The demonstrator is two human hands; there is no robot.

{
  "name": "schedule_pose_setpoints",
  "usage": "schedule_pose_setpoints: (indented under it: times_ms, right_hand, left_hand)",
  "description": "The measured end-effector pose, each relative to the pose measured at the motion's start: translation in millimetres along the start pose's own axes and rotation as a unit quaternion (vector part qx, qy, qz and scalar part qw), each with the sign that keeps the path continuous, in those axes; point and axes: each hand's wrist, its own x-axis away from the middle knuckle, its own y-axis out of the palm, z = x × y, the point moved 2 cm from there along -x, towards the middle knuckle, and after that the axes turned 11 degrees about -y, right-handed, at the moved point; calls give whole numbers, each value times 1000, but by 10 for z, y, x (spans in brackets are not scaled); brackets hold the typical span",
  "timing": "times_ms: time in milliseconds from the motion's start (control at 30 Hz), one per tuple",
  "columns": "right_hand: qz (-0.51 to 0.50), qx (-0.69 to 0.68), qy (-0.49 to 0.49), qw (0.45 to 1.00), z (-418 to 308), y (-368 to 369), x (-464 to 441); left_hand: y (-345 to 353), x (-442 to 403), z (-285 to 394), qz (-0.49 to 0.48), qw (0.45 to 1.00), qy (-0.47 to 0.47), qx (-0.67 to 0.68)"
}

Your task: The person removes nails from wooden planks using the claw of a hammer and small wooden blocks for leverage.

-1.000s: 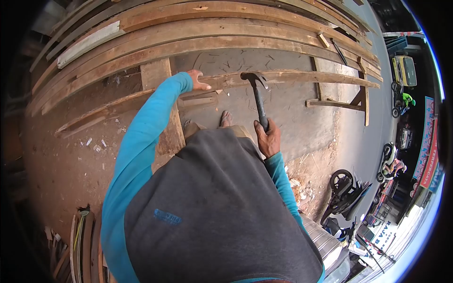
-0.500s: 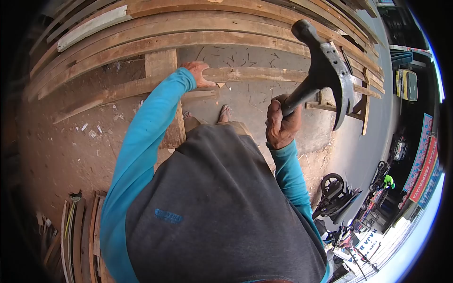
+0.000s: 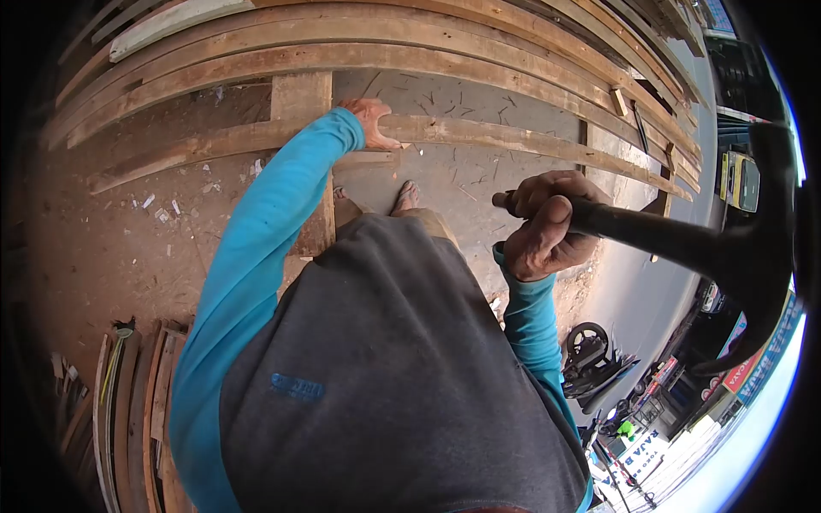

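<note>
1. The plank [image 3: 505, 141] lies crosswise in front of the person, over the wide board [image 3: 301, 96] and short of the long timbers [image 3: 376, 56].
2. The left hand [image 3: 371, 124] is on that plank, just beside the wide board, its fingers and thumb clamped across the wood; the far fingertips are hidden.
3. A firm, flat hold there should steady the plank; the thumb is best placed well away from any spot being struck.
4. The right hand [image 3: 552, 227] has its fingers wrapped around the handle of the hammer [image 3: 671, 239], with a short butt end showing beyond the fist.
5. The hammer is held up near the camera, well apart from the plank, claw curving toward the person; good control would call for a square face and a loose wrist.
6. The left arm reaches forward, nearly straight; the right elbow is bent close to the body.
</note>
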Motion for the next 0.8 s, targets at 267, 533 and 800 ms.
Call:
schedule_pose_setpoints:
  times_ms: [267, 533, 800]
  right_hand:
    - [-342, 375, 305, 806, 1165, -542, 1574]
    - [28, 54, 65, 996, -126, -79, 9]
    - [-356, 352, 324, 803, 1333, -556, 1564]
  left_hand:
    - [5, 31, 23, -3, 1000, -14, -4]
    - [-51, 23, 33, -19, 1000, -21, -5]
    - [-9, 22, 41, -22, 999, -23, -5]
